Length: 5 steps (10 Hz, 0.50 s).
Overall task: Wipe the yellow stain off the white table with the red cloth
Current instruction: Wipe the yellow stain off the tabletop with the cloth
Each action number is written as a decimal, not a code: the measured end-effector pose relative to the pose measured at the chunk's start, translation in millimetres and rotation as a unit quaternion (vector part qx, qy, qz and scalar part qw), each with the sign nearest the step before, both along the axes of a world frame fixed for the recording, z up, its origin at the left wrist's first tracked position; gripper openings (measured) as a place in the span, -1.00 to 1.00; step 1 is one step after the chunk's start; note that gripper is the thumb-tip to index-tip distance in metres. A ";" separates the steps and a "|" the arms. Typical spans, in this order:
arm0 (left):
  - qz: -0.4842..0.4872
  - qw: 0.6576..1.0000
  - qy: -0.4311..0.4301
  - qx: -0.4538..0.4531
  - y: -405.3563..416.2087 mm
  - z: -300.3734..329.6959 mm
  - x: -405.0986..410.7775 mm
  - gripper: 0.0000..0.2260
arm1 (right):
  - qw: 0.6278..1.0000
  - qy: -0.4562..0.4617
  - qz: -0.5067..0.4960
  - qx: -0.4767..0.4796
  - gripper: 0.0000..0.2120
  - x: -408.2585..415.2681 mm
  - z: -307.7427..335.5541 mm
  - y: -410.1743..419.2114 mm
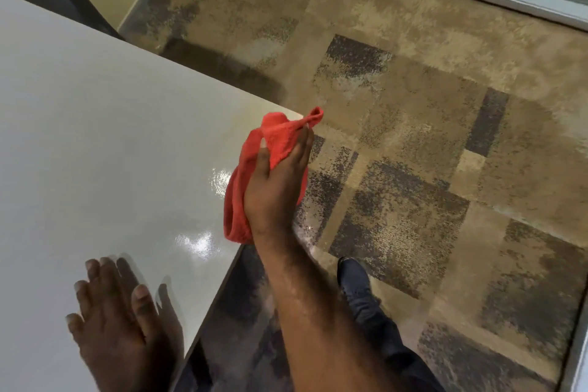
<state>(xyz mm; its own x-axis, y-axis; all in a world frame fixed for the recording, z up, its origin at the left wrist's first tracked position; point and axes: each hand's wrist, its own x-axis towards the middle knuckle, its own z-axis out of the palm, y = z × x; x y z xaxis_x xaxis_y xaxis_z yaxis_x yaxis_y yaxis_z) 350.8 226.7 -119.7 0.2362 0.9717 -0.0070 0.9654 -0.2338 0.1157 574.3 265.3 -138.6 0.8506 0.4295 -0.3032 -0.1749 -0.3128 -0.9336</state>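
Right hand (276,188) clamped around a bunched red cloth (237,197), thumb and fingers wrapped over the upper folds, one twisted corner poking out past the fingertips toward the floor side. Cloth gathered under and to the left of the palm, hanging down along the wrist side, its lower fold at the very edge of the white counter (95,137). Positioned at the counter's near right corner, partly over the edge, with patterned brown and tan carpet (429,153) beneath the overhanging part. Whether pressed onto the surface or held just above it: cannot tell.

Left hand (117,321) spread flat on the counter, fingers apart, palm down, gripping nothing, well apart from the cloth and nearer the bottom left. Glossy reflections on the counter just left of the cloth and between the two hands. No yellow stain discernible on the visible surface. Dark shoe (353,274) and trouser leg on the carpet below the right forearm.
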 end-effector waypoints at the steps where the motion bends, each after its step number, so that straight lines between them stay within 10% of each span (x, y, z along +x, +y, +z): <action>1: 0.004 1.000 0.028 -0.007 -1.6 -3.8 -4.4 -0.50 | 1.000 -0.015 0.023 -0.004 -0.33 -37.2 2.6 -22.7; 5: 0.047 0.998 -0.009 -0.032 -9.7 -8.4 -7.5 -0.46 | 0.998 0.037 -0.026 0.048 -0.39 20.9 1.9 8.4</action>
<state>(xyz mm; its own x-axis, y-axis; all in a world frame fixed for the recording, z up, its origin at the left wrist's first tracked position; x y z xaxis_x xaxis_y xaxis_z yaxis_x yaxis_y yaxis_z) 343.3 217.0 -128.1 0.1455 0.9871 -0.0665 0.9802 -0.1347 0.1449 595.2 273.7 -136.8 0.8494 0.4152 -0.3257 -0.2580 -0.2117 -0.9427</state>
